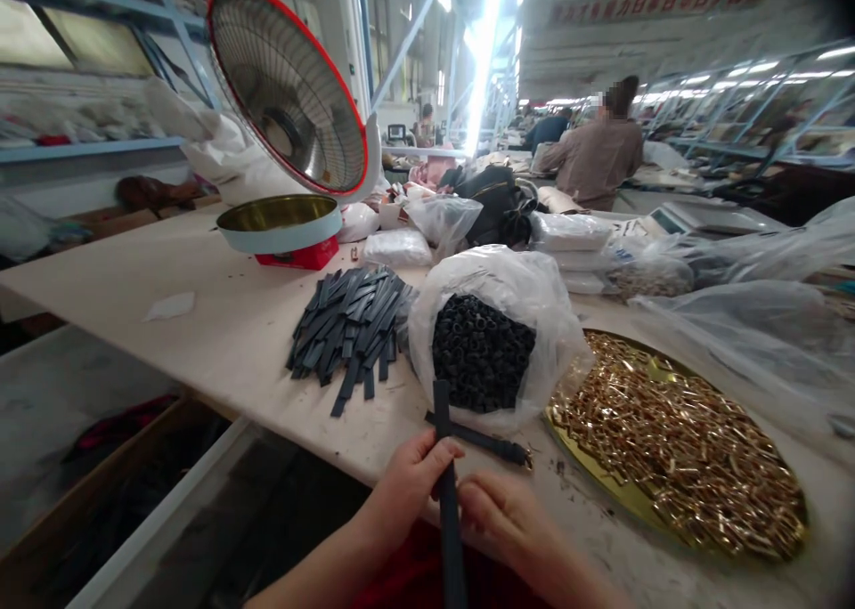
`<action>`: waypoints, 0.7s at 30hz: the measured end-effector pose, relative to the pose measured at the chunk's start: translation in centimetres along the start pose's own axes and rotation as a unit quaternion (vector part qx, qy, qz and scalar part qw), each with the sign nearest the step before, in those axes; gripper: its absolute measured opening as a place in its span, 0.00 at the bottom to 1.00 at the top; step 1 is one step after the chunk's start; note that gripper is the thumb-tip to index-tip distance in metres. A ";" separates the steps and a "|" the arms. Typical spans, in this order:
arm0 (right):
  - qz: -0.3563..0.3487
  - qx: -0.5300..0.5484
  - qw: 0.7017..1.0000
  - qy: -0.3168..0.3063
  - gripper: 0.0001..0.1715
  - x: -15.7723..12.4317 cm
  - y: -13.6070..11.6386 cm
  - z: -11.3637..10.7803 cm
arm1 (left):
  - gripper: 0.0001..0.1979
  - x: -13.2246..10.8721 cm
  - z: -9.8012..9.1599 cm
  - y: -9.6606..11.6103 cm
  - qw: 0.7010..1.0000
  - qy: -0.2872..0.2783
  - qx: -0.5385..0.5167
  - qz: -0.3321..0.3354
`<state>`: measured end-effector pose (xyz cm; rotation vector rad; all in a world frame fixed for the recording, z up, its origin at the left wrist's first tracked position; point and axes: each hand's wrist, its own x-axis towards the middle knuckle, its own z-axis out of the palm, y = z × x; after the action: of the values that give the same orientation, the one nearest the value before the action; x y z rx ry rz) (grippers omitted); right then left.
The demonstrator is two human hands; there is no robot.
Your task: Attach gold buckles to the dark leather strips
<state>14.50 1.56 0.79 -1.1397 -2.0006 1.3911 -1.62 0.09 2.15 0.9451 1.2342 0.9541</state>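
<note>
While both hands pinch it at the worktop's (220,324) near edge, the black strap (446,484) stands almost upright: narrow, flat, matte, its top end squared off. The left hand (407,493) is closed on it with thumb across the front; the right hand (508,515) closes against its right side. At 12 o'clock sits a plastic bag (494,280) of black loops; at 2 o'clock, a gold tray (601,480) of brass fittings; at 11 o'clock, loose dark strips (354,324).

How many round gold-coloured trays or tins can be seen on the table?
2: a gold tray full of brass pieces at the right, and a gold-lined tin below the heater at the back left. Bags may hide others.
</note>
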 end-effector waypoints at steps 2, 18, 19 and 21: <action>-0.021 -0.127 0.984 0.124 0.20 1.9 1.1 -2.8 | 0.18 0.7 -0.4 -0.1 0.998 0.000 -0.035 -0.048; 0.025 -0.438 0.877 0.195 0.07 9.6 5.9 -8.4 | 0.20 2.0 -0.6 0.5 0.982 0.003 -0.141 -0.127; 0.018 -0.435 0.879 0.197 0.06 9.5 5.9 -8.5 | 0.19 1.8 -0.6 0.4 0.982 0.002 -0.142 -0.127; 0.000 -0.406 0.889 0.213 0.06 9.2 5.8 -8.5 | 0.18 1.5 -0.5 0.4 0.981 -0.001 -0.144 -0.129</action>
<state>17.84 14.66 -2.02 -1.5920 -2.2574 0.1838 -2.04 1.63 2.02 0.5441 1.1471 0.8935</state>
